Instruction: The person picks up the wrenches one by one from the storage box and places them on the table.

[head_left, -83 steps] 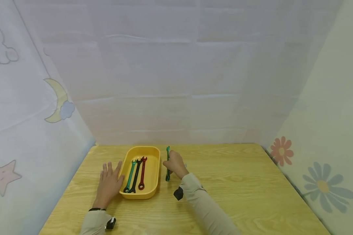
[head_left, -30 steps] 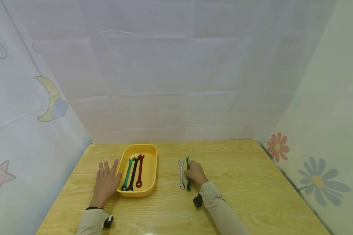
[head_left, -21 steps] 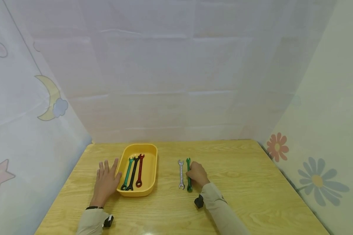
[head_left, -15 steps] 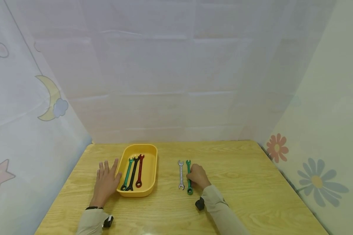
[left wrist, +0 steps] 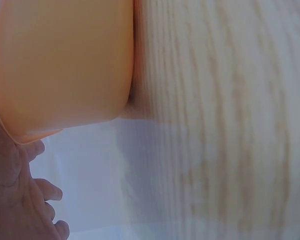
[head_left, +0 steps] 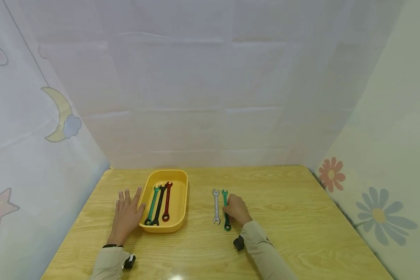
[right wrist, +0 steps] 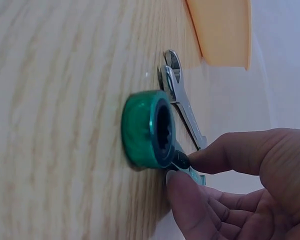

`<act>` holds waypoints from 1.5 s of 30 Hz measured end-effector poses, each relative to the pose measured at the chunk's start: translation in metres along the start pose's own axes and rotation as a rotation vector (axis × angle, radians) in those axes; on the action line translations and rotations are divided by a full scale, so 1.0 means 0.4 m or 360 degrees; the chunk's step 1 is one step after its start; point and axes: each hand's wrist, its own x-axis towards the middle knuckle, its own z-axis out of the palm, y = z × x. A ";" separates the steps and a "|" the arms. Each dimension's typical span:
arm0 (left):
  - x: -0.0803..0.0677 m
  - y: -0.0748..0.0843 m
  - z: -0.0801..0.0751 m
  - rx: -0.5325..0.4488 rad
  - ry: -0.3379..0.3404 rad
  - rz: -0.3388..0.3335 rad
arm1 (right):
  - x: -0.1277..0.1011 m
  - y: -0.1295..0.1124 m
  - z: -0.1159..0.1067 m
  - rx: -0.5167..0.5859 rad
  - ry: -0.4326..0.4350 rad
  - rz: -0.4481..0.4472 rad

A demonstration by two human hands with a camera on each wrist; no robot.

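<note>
My right hand (head_left: 237,209) pinches a green combination wrench (right wrist: 149,130) by its shank between thumb and fingers. Its ring end points toward me, low over the wood in the right wrist view. Just left of it lies a silver open-end wrench (head_left: 216,206), roughly parallel. My left hand (head_left: 126,216) has its fingers spread along the left rim of a yellow tray (head_left: 178,224). Inside the tray lie another green wrench (head_left: 153,205), a black wrench (head_left: 159,206) and a red wrench (head_left: 167,202), side by side. In the left wrist view the tray's outer wall hides its contents.
The wooden table (head_left: 196,256) ends at the back against a pale hanging sheet (head_left: 210,116). Printed side sheets flank it, with a moon (head_left: 61,112) on the left and flowers (head_left: 378,216) on the right.
My right hand has carried the green wrench rightward from beside the tray, past the silver wrench, and turned it from edge-on to flatter. The silver wrench has come into full view. My left hand stays put.
</note>
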 end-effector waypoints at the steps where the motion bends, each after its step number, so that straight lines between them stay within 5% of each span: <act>1: 0.000 0.000 0.000 0.0000 -0.0004 -0.0003 | -0.001 -0.001 0.000 -0.0007 0.0002 -0.0002; 19: -0.012 0.005 -0.003 -0.0054 -0.0025 -0.0011 | -0.001 -0.006 -0.014 -0.0053 0.0074 0.0084; 31: -0.018 0.008 -0.004 -0.0073 -0.0032 -0.0016 | 0.000 -0.038 -0.027 0.0169 0.0168 -0.0081; 45: -0.012 0.014 -0.007 -0.0082 -0.0061 -0.0015 | 0.011 -0.091 -0.022 0.0266 0.0166 -0.0084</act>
